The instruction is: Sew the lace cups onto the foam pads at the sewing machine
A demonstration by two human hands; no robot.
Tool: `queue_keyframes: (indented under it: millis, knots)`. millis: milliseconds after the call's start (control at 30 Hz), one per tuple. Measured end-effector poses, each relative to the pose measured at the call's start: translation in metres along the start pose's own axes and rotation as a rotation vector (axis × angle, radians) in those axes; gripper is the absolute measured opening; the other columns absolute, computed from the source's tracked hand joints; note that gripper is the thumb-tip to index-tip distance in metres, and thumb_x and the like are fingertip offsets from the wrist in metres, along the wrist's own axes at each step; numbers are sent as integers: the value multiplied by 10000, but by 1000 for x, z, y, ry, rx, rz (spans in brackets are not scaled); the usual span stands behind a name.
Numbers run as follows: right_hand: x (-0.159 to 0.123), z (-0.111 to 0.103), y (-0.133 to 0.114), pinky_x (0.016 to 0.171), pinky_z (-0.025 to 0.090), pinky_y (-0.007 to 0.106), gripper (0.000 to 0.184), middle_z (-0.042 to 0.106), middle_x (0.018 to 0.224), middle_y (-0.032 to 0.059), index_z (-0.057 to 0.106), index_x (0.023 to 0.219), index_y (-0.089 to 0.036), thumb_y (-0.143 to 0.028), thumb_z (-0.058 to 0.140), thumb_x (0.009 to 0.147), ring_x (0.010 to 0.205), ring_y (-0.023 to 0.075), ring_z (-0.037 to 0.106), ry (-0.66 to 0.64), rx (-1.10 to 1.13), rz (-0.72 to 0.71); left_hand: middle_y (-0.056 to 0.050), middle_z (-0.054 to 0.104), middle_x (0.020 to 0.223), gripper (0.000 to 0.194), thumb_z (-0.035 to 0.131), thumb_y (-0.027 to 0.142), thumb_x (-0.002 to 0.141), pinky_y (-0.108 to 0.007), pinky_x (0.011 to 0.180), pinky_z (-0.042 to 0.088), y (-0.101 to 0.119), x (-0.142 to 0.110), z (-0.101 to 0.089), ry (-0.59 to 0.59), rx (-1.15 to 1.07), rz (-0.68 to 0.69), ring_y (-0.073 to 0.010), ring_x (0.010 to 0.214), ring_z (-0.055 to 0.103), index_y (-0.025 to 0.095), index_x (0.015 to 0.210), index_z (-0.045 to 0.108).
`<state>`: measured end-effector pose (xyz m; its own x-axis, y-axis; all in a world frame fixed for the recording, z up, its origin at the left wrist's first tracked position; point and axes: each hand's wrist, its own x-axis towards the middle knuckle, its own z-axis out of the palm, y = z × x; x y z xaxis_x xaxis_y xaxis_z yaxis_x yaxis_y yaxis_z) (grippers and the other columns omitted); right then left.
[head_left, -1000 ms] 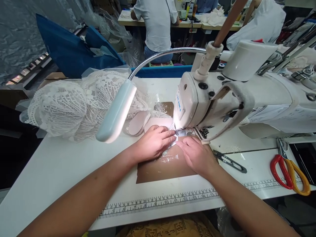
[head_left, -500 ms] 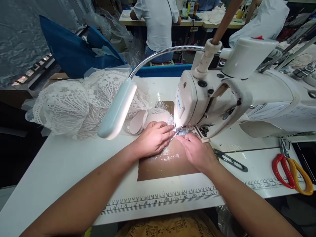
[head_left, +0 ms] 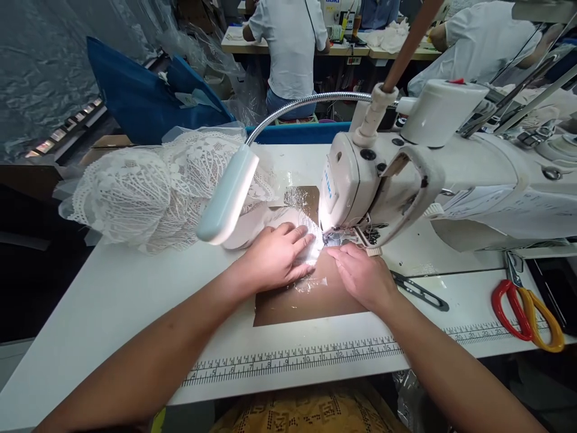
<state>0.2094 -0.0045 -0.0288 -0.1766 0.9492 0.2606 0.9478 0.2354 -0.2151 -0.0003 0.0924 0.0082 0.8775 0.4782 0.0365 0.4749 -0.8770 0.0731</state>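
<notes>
My left hand [head_left: 279, 252] lies flat with fingers apart on a white lace cup piece [head_left: 295, 218], pressing it to the bed left of the needle. The piece's lace edge reaches the presser foot [head_left: 325, 238] of the white sewing machine [head_left: 345, 174]. Close to the foot on the right, my right hand [head_left: 358, 270] has its fingers drawn together, thumb and index tips near the fabric edge. What those tips hold, if anything, is too small to make out. Under both hands is a brown sheet [head_left: 288, 310] with shiny clear tape.
A heap of white lace pieces [head_left: 130, 186] lies on the left, behind a lamp [head_left: 228, 195] on a bendy neck. Thread snips [head_left: 421, 291] and red-and-yellow scissors [head_left: 527, 310] are on the right. A printed ruler [head_left: 315, 358] runs along the front edge. Other people [head_left: 291, 54] sit beyond.
My left hand has shifted slightly back from the needle and its fingers have spread. The lace piece beneath it lies flatter and more turned. My right hand stays near the foot.
</notes>
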Motion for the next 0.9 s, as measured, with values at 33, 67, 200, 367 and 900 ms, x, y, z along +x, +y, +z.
queue_keyframes:
  millis: [33,67,200,367,900]
  knots:
    - [0,-1,1,625,406,258,362,683,880,47,666,1149,-244,-126,453,881,781,165,601,7,0,-7,-146,609,1210,587,504,520,894,-378,737,452,2,-4,-6,-28,-25,-8,-304,1011,541,122,1325,513]
    - [0,-3,1,638,413,260,359,681,867,53,671,1136,-239,-125,445,881,783,168,599,12,1,-13,-142,619,1184,599,525,539,877,-366,731,461,4,-7,-11,-52,-52,-6,-290,976,554,121,1307,526]
    - [0,-9,1,662,427,267,360,678,851,63,666,1138,-229,-141,417,893,792,178,595,-2,6,-16,-117,638,1087,501,584,536,837,-337,735,485,14,-14,-23,-117,-168,72,-248,897,588,132,1132,620]
    - [-1,-14,0,655,419,267,315,681,889,56,651,1114,-228,-160,424,907,785,172,604,-39,53,7,-83,635,928,228,508,268,915,-314,743,475,28,-7,-4,-32,-205,88,-192,817,567,144,794,657]
    - [-10,-6,2,640,328,275,224,605,712,3,661,769,-191,-244,502,918,673,130,505,-64,150,-215,-63,571,780,305,421,281,976,-307,694,392,14,-2,2,50,-290,121,-178,748,489,150,843,662]
